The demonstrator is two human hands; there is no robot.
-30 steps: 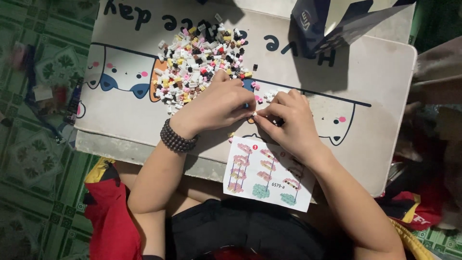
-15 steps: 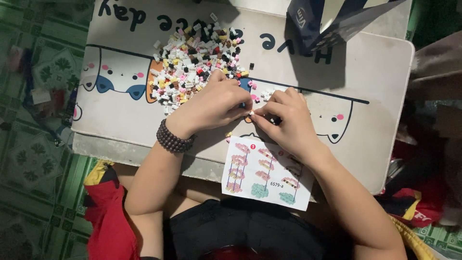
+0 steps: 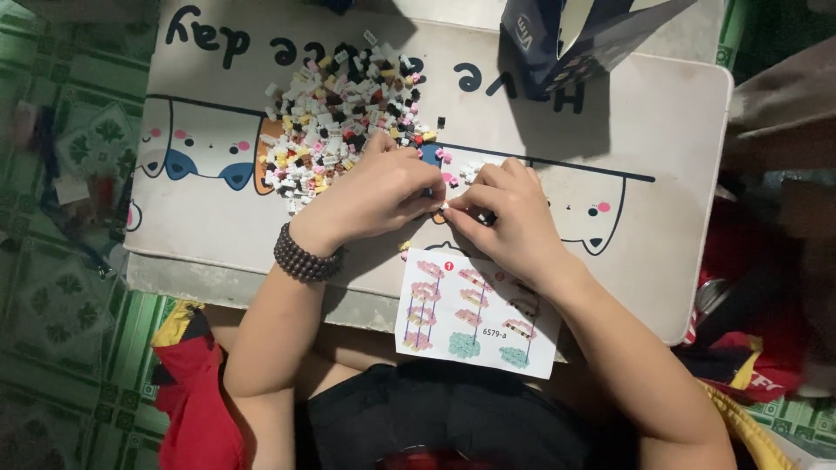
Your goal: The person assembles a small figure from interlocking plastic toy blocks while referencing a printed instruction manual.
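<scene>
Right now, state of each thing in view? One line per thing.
left hand: fingertips pinched, meeting the right hand's
right hand: fingertips pinched on a tiny piece, too small to identify
brick pile: loose, spread on the table
instruction sheet: flat, overhanging the table's near edge
blue bag: open
bead bracelet: on left wrist

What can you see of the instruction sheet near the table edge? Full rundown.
The instruction sheet is a small white rectangle of paper, lying flat and slightly skewed on the near edge of the low white table, its lower part hanging past the edge toward the person's lap. It is printed with stacked pink brick build steps, vertical purple guide lines, two pale green base pieces at the bottom and a red round marker at top. The right hand and its wrist overlap its upper right corner.
</scene>
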